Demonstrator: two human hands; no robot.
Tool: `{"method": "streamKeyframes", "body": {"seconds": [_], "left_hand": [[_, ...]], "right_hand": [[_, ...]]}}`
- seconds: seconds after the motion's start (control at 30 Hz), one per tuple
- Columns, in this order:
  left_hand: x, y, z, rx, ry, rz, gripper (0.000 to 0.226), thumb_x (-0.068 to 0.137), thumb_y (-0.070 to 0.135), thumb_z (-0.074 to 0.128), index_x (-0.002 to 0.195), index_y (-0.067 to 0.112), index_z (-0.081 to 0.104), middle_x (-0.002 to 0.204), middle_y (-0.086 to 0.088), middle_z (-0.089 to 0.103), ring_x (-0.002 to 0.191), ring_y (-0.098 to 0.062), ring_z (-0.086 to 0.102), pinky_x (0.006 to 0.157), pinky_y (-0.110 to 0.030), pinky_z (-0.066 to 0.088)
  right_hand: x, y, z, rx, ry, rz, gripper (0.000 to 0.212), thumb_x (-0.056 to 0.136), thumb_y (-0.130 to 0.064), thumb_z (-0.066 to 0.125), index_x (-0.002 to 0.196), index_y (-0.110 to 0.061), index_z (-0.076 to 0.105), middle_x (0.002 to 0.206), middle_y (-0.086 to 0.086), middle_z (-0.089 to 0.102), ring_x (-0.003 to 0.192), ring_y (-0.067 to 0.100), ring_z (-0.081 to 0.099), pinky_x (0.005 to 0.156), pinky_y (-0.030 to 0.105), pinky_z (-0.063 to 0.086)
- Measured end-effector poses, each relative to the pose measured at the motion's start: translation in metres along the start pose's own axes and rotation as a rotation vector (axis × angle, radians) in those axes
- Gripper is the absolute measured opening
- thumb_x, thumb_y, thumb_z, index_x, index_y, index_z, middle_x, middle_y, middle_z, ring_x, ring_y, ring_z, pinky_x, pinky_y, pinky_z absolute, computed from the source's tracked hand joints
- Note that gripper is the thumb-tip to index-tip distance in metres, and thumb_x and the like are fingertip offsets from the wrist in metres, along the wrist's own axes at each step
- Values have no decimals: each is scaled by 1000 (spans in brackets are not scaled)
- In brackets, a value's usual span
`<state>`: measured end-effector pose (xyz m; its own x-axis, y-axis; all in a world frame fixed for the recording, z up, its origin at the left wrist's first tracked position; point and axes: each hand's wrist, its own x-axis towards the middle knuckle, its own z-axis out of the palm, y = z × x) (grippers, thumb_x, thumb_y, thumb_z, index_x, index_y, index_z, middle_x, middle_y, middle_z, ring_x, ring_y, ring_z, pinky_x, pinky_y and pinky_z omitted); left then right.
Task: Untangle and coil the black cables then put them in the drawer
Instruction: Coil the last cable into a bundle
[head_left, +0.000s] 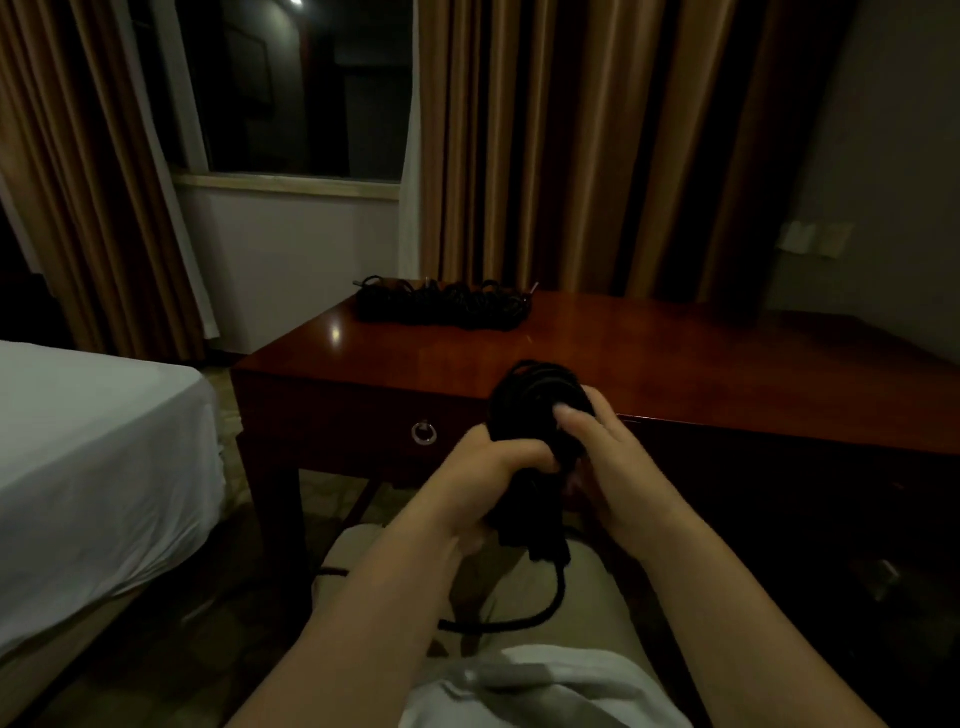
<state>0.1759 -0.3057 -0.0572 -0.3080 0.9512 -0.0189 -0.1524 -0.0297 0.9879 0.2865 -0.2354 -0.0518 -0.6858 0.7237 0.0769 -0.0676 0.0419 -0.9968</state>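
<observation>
I hold a black cable coil (530, 400) upright in front of the desk's front edge. My left hand (483, 478) grips the coil's lower part, fingers curled round it. My right hand (597, 452) holds its right side, the thumb lying across the loops. A loose tail of the cable (540, 608) hangs below my hands and curves over my lap. A second pile of black cables (441, 304) lies at the far left of the wooden desk (675, 364). The drawer (363, 431), with a metal ring pull (424, 432), is closed.
A bed with a white sheet (93, 467) stands to the left of the desk. Brown curtains (571, 145) and a dark window (306, 88) are behind it. A wall socket (815, 238) sits at the right. My knees are just under the desk's front.
</observation>
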Motion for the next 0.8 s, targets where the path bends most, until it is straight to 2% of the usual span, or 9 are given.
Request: {"method": "streamKeyframes", "body": {"seconds": [0.1, 0.17, 0.23, 0.33, 0.5, 0.57, 0.63, 0.73, 0.8], "left_hand": [[3, 6, -5, -160, 187, 72, 20, 84, 1, 55, 99, 3, 69, 96, -13, 70, 91, -28, 67, 79, -43, 56], [2, 12, -9, -199, 233, 124, 21, 86, -3, 51, 97, 1, 68, 93, -13, 71, 89, -25, 68, 68, -38, 57], [1, 13, -14, -190, 288, 149, 22, 86, -5, 50, 100, 0, 66, 94, -13, 71, 87, -25, 68, 69, -37, 56], [-2, 10, -23, -145, 341, 166, 23, 85, -9, 50, 97, 2, 66, 89, -11, 72, 78, -21, 69, 71, -35, 55], [-7, 7, -17, 45, 331, 177, 22, 81, -9, 53, 100, -1, 63, 87, -15, 64, 70, -20, 62, 64, -31, 51], [-7, 6, -12, 77, 324, 182, 23, 80, -10, 54, 100, -2, 63, 87, -17, 61, 72, -22, 60, 64, -31, 50], [-7, 7, -11, 81, 329, 187, 24, 80, -10, 53, 100, 0, 63, 87, -15, 61, 72, -22, 61, 62, -30, 51], [-8, 8, -16, 59, 326, 172, 28, 80, -11, 53, 105, -1, 62, 90, -16, 62, 68, -19, 61, 56, -24, 52], [-11, 8, -17, 56, 307, 157, 28, 80, -10, 53, 105, -2, 62, 88, -16, 63, 66, -18, 61, 54, -22, 52]], "right_hand": [[-4, 13, 2, 315, -131, 279, 46, 89, -50, 44, 118, -19, 61, 112, 10, 67, 100, 27, 63, 88, 43, 51], [-4, 17, 4, 328, -107, 353, 37, 96, -36, 43, 109, -7, 63, 85, 10, 66, 68, 17, 61, 55, 25, 49], [1, 17, 1, 209, -2, 315, 27, 98, -21, 44, 95, -5, 65, 60, 2, 49, 42, 7, 41, 35, 17, 28], [7, 6, -19, 24, 164, 149, 22, 97, -16, 46, 89, -6, 64, 55, -2, 35, 42, 8, 29, 39, 19, 20], [6, -13, -32, -570, 120, -54, 19, 99, -20, 43, 101, -18, 62, 83, -4, 60, 76, 9, 55, 62, 17, 38], [3, -18, -24, -567, -49, -63, 18, 98, -25, 44, 110, -25, 58, 96, -5, 63, 93, 5, 57, 72, 14, 39], [-1, -19, -20, -546, -158, -81, 21, 96, -31, 44, 102, -22, 62, 86, -1, 61, 83, 9, 59, 77, 19, 43], [-6, -25, -22, -300, -153, -131, 29, 86, -39, 45, 84, -15, 62, 65, 0, 42, 58, 12, 43, 59, 22, 40], [-6, -31, -24, -298, -158, -156, 27, 79, -42, 50, 91, -21, 60, 69, -6, 46, 61, 8, 44, 56, 20, 38]]}}
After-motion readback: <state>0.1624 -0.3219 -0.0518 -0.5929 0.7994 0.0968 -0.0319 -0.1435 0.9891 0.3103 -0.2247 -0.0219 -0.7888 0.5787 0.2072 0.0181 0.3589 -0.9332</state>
